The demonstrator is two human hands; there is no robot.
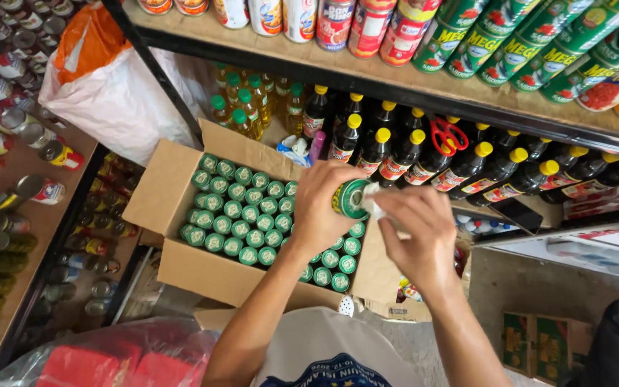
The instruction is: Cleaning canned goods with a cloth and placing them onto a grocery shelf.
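Green-lidded can (350, 198) sits lifted just above the open cardboard box (170, 188), near the centre of the view, tipped so its round top faces the camera; the left hand (322, 208) wraps around its body from nine o'clock, fingers curled closed on it, thumb side toward the lid; the right hand (417, 229) comes in from four o'clock and pinches a small white cloth (374, 203) between thumb and fingers, pressed against the can's rim at its three o'clock edge, so this hand is closed on the cloth and touching the can through it; below and to nine o'clock of the held can, the box holds tight rows of matching cans (241, 215) with green tops, packed upright and touching one another, some hidden under the left wrist; beyond the box, toward twelve o'clock, a low shelf carries dark sauce bottles (424, 154) with yellow caps and, further to eleven o'clock, yellow oil bottles (248, 104) with green caps; red-handled scissors (447, 135) lie on top of the dark bottles at one o'clock of the can; a white plastic bag (116, 100) bulges at ten o'clock beside the box; the upper wooden shelf (395, 75) along twelve o'clock bears red and green tins (510, 39); more tins (1, 129) lie on racks at nine o'clock.
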